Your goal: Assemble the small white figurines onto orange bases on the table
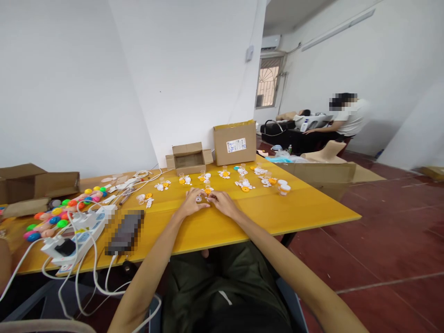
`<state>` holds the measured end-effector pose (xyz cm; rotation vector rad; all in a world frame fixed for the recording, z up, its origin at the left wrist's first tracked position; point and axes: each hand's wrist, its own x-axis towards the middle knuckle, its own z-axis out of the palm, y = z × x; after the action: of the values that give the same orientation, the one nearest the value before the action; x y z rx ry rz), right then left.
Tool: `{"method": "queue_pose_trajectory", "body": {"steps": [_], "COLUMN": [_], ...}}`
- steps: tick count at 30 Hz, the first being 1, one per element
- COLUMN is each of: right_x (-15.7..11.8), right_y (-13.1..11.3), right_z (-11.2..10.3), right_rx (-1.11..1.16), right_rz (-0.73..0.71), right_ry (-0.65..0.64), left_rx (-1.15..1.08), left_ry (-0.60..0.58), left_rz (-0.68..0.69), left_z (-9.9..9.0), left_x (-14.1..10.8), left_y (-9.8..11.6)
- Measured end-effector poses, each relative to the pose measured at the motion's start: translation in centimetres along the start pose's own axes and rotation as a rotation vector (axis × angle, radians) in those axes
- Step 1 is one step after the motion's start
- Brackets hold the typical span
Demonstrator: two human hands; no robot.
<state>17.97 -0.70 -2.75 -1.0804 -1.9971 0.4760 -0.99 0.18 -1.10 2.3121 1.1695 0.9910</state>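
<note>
In the middle of the frame, we best steady the small parts between our left hand and right hand, low over the worktop, though whether either grip is closed we cannot tell.

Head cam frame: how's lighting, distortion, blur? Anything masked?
Head view: soft light on the wall, no strong glare on the table, trousers dark below it; head view: wide-angle stretch toward the edges; head view: small parts by the left hand and right hand lack fine detail; head view: mosaic over the dark phone-like device and the seated person's head.
</note>
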Motion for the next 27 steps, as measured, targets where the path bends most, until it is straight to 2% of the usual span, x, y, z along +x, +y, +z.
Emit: {"method": "queue_pose_trajectory", "body": {"steps": [5, 11, 27], "right_x": [0.0, 0.0, -0.1], "right_y": [-0.4, -0.3, 0.1], "right_z": [-0.1, 0.0, 0.1], "right_rx": [0.043, 0.029, -0.035], "right_rz": [-0.003, -0.016, -0.033], "right_ry": [-0.043, -0.038, -0.028], "left_rx": [0.059, 0.065, 0.056], "left_ry": [0.001, -0.009, -0.040], "left_rz": [0.004, 0.011, 0.040], "left_z": [0.3, 0.0, 0.2], "left_x": [-0.1, -0.1, -0.2], "left_y": [0.8, 1.2, 0.8]}}
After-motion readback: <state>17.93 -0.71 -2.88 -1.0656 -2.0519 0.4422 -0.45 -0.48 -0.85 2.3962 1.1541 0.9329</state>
